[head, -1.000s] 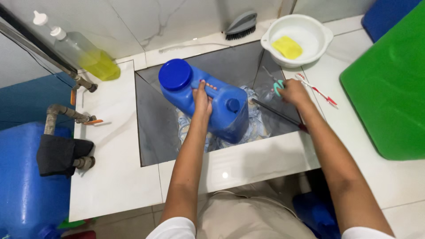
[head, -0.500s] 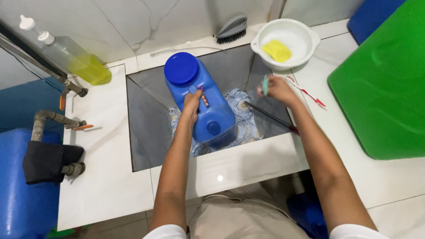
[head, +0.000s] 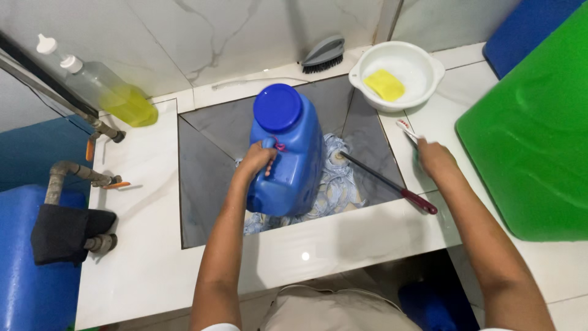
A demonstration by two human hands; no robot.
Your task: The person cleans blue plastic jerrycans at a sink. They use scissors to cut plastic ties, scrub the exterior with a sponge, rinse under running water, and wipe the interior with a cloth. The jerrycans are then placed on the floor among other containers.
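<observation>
Blue plastic jerrycan (head: 293,160) with a round blue screw cap is held tilted in the grey tiled sink basin (head: 205,178), lying over a pale blue-and-white mop head (head: 335,190) that is bunched on the basin floor. The moulded handle of the jerrycan is gripped by the left hand (head: 257,160), with the fingers curled shut around it. The right hand (head: 433,158) is rested on the white tiled counter (head: 147,245) at the basin's right edge; its fingers are closed loosely around a slim white toothbrush with a red tip (head: 407,129), though how firmly cannot be told. A dark mop handle with a red end (head: 392,185) is laid from the mop head across the rim.

The step in hand is judged to be the steadying of the capped jerrycan in the basin while the small brush is handled at the side. For the next move, a firm grip on the handle would be called for, since a full can would be heavy and the wet tiles slippery; the cap would have to be unscrewed before anything could be poured.

A white plastic bowl holding a yellow sponge (head: 397,73) is placed behind the right hand.
</observation>
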